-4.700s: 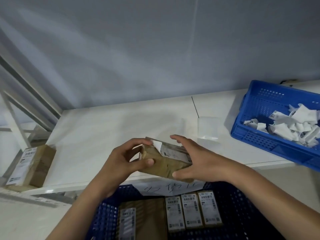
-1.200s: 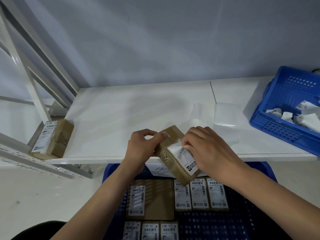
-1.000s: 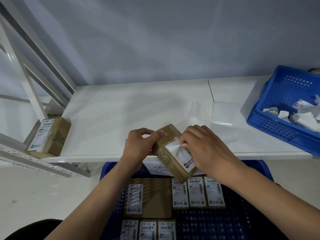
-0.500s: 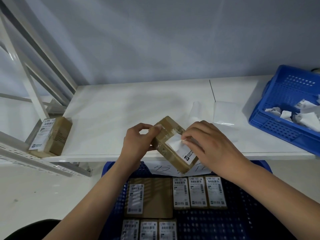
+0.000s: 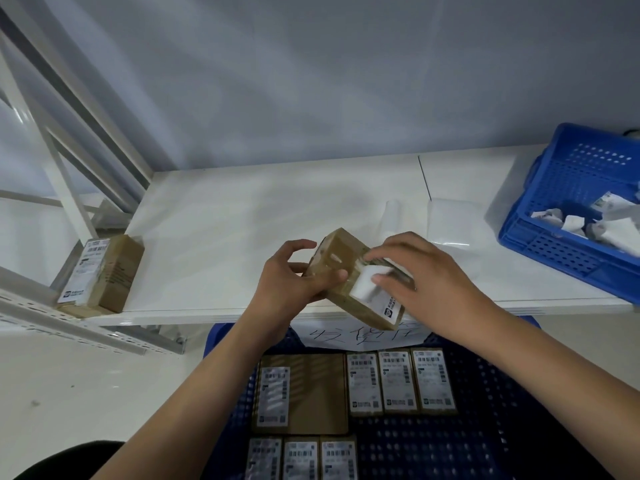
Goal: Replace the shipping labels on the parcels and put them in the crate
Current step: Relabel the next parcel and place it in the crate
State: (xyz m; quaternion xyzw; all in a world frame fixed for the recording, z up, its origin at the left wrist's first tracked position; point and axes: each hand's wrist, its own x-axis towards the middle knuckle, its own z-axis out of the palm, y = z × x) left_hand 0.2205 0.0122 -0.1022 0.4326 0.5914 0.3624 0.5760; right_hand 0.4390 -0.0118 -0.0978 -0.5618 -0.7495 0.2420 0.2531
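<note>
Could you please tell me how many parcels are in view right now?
9: one in the hands, one at the shelf's left edge, and seven in the crate below, one large, three beside it, three along the bottom edge. More may lie out of frame.

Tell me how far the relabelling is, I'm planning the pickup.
Done: seven labelled parcels lie in the crate. In hand: the left hand holds a parcel while the right hand peels its label. Left: one parcel on the shelf.
</note>
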